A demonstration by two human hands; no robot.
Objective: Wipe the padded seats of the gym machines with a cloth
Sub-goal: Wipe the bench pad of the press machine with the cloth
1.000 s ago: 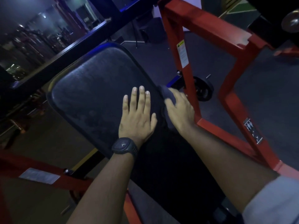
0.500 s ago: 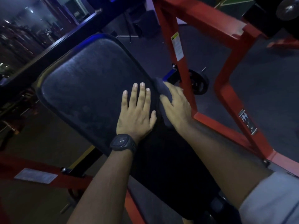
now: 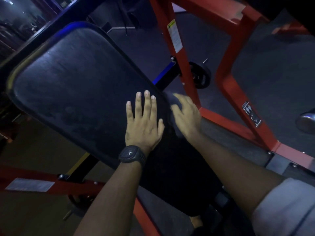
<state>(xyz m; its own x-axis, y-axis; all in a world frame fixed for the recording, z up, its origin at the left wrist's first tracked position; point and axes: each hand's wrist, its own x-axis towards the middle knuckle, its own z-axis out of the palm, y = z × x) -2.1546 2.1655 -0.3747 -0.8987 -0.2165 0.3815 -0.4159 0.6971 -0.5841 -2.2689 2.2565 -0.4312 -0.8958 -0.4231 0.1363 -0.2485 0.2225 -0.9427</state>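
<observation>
A long black padded seat of a red-framed gym machine slopes from the upper left down to the lower right. My left hand, with a black watch on the wrist, lies flat on the pad with straight fingers. My right hand is at the pad's right edge, fingers and thumb curled round a dark grey cloth that it presses against the edge. Most of the cloth is hidden under the hand, which is blurred by motion.
The red steel frame rises close to the right of the pad, with a black weight plate behind it. Another red bar crosses low on the left. A black beam runs along the pad's far side. Dark rubber floor lies all round.
My right hand has slid with the cloth a little down along the pad's right edge. My left hand stays flat on the same spot. The view has shifted slightly.
</observation>
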